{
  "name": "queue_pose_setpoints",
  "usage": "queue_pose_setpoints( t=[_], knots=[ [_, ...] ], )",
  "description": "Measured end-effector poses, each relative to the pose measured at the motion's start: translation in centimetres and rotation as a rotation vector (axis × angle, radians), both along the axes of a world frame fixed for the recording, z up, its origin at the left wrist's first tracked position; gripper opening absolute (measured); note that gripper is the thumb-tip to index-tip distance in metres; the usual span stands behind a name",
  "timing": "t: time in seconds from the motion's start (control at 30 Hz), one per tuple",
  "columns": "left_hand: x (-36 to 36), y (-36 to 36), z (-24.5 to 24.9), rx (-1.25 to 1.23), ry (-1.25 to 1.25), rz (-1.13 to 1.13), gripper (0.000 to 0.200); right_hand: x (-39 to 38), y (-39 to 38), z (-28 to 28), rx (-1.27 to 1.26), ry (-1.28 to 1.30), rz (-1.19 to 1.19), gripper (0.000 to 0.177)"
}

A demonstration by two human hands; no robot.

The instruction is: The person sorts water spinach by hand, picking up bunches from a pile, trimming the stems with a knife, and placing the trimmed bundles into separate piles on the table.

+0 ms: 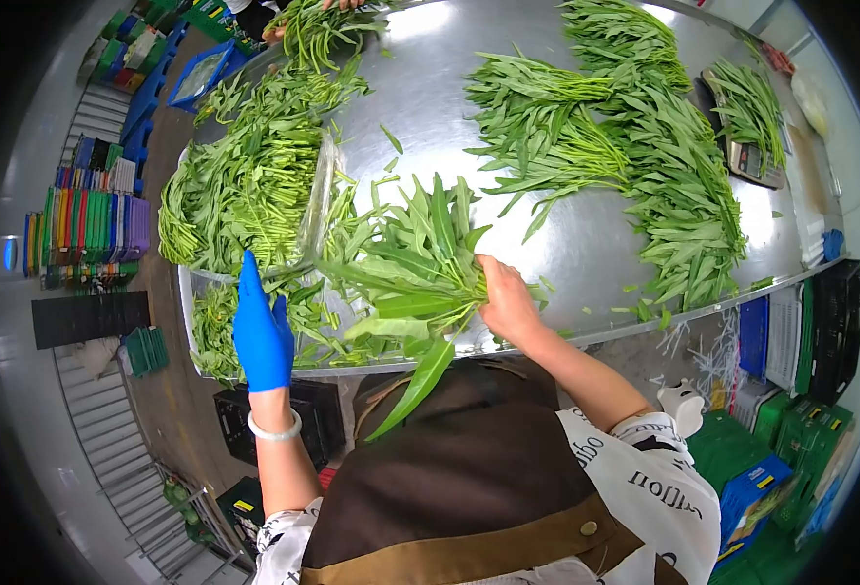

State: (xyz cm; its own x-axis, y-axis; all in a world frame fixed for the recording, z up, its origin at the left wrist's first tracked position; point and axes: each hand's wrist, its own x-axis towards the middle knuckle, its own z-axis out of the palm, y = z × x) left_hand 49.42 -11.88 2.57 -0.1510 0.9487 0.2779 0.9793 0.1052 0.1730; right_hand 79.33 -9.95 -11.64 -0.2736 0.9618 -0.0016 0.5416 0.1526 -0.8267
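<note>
My right hand (505,297), bare, is closed round the stem end of a bunch of water spinach (418,278). Its long leaves fan out to the left, and one leaf hangs down over the table's front edge. My left hand (262,330) wears a blue glove, its fingers stretched forward and the thumb apart. It holds nothing that I can see and is at the front of a large heap of water spinach (254,185), whose cut stems face right. Loose leaves lie between the two hands.
Laid-out bunches (678,175) cover the right side of the steel table (401,112). Behind them, a scale (753,166) carries more greens. Another person's hand (342,4) is at the far edge. Crates (279,424) stand below the table, and stacked crates (84,226) stand at left.
</note>
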Motion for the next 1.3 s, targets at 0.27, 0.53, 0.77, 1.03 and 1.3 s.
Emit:
queue_pose_setpoints(
  t=[0.27,0.53,0.77,1.03,1.3],
  knots=[
    [8.1,-0.8,-1.1,0.010,-0.526,-0.170,0.016,-1.4,0.1,-0.2,0.033,0.008,-0.006,0.053],
    [7.7,-0.7,-4.2,-0.198,-1.032,0.045,0.011,-2.0,-0.2,0.1,0.070,0.017,-0.007,0.055],
    [6.3,-0.5,-7.1,-0.246,-0.850,-0.020,0.016,-2.0,0.0,0.4,0.126,-0.049,0.046,0.056],
    [3.0,0.0,-5.4,0.068,-0.290,0.080,0.010,-1.0,0.7,-0.6,0.215,-0.233,0.091,0.049],
    [-3.3,-0.9,-7.5,0.005,-0.741,0.212,0.015,9.3,7.0,0.6,0.543,-0.337,0.124,0.048]
  ],
)
